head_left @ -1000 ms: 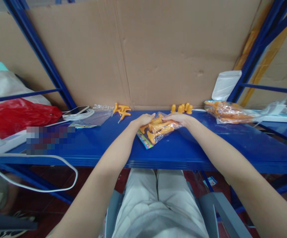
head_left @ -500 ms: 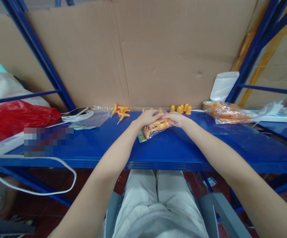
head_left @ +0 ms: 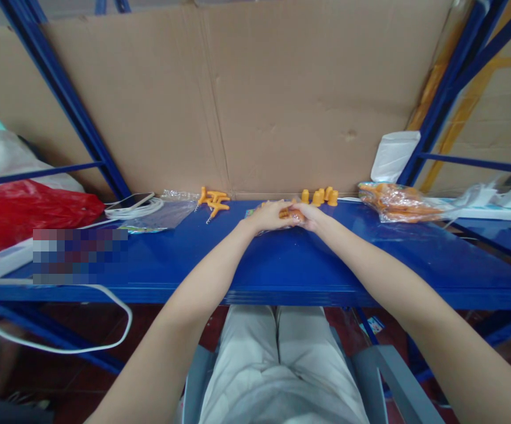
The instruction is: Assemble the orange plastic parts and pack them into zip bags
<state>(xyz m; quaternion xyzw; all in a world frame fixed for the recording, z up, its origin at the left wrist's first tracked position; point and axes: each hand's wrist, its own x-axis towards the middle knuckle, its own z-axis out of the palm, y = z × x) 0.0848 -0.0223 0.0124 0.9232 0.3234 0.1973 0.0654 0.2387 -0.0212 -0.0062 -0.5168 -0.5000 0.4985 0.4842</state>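
Observation:
My left hand and my right hand meet at the back middle of the blue shelf. Both are closed on a clear bag of orange plastic parts, of which only a small strip shows between the fingers. Just behind the hands stands a row of small orange caps. A few loose orange T-shaped parts lie to the left of the hands.
An empty clear bag, a phone and a coiled white cable lie at the left. Filled bags of orange parts sit at the right. A red plastic bag is far left. Cardboard backs the shelf.
Both hands have pushed the bag of orange parts away from me toward the cardboard and closed over it, so it is far less visible than before.

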